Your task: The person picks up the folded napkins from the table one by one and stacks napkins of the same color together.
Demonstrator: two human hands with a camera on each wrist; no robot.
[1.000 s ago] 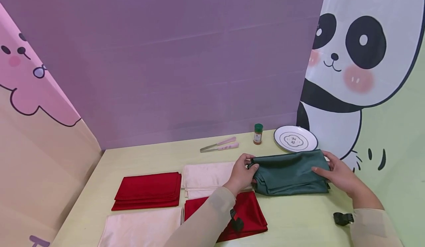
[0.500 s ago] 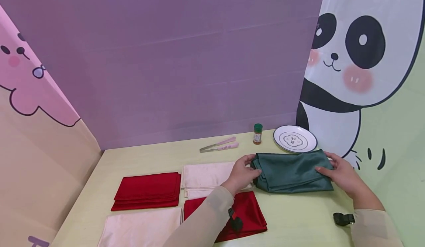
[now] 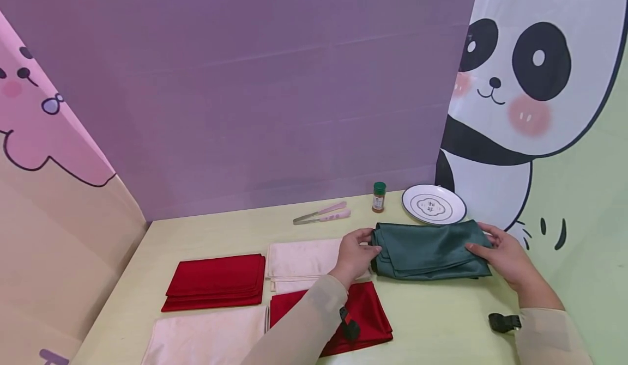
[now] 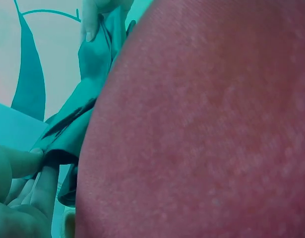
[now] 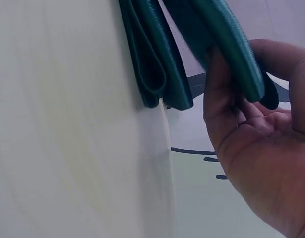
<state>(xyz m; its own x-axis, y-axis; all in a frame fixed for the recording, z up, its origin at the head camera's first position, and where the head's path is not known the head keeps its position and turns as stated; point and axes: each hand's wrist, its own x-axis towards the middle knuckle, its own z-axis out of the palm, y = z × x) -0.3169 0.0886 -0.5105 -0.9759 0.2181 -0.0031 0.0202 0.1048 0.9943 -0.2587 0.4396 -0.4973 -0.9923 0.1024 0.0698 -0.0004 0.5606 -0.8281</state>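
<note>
A folded dark green satin cloth (image 3: 432, 250) lies between both hands at the right of the table in the head view. My left hand (image 3: 352, 256) pinches its left end, thumb on top and fingers behind. At its far right corner, my right hand (image 3: 507, 259) grips the cloth between thumb and fingers. In the right wrist view, folds of the green cloth (image 5: 231, 44) pass between the thumb and fingers of the right hand (image 5: 266, 134), and lower layers hang loose. The left wrist view is largely blocked by a reddish blurred surface; the green cloth (image 4: 68, 134) shows beside it.
Two folded red cloths, one at left (image 3: 216, 280) and one under the left forearm (image 3: 363, 316), lie near two pale pink cloths, one in front (image 3: 206, 332) and one behind (image 3: 304, 259). Tongs (image 3: 321, 213), a green-capped jar (image 3: 379, 197) and a white plate (image 3: 434, 204) stand at the back.
Both hands keep hold of the green cloth. Its front edge has moved slightly away from me, and its top layer now lies flatter, with the left end's folds squared up.
</note>
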